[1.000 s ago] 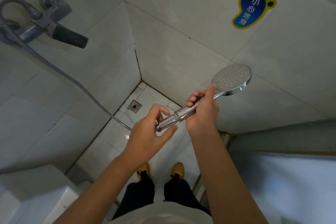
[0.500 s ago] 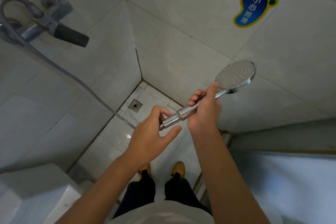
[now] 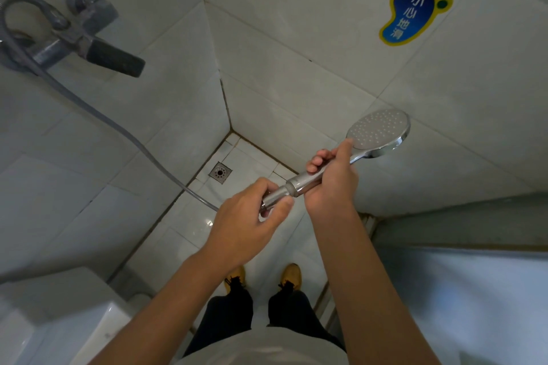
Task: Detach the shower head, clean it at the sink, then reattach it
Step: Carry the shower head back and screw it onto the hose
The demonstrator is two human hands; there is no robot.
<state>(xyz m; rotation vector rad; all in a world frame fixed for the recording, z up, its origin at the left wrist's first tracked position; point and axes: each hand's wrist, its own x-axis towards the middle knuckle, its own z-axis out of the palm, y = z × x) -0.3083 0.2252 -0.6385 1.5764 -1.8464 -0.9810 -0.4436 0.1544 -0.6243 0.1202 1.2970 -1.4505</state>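
Note:
A chrome shower head (image 3: 378, 129) with a round dotted face points up and right in front of the tiled wall. My right hand (image 3: 332, 178) is wrapped around its handle. My left hand (image 3: 246, 222) pinches the metal hose nut (image 3: 275, 197) at the handle's lower end, thumb and fingers closed around it. A grey hose (image 3: 118, 130) runs from under my left hand up to the wall tap (image 3: 74, 35) at the upper left. The joint between nut and handle shows as a threaded ring.
A floor drain (image 3: 220, 172) sits in the corner of the white tiled floor. A foot-shaped warning sticker (image 3: 415, 3) is on the right wall. A white fixture (image 3: 59, 320) fills the lower left. My feet in yellow shoes (image 3: 292, 275) stand below.
My left hand has closed from a loose, open-fingered hold to a pinch on the hose nut. The shower head has stayed nearly in place in my right hand.

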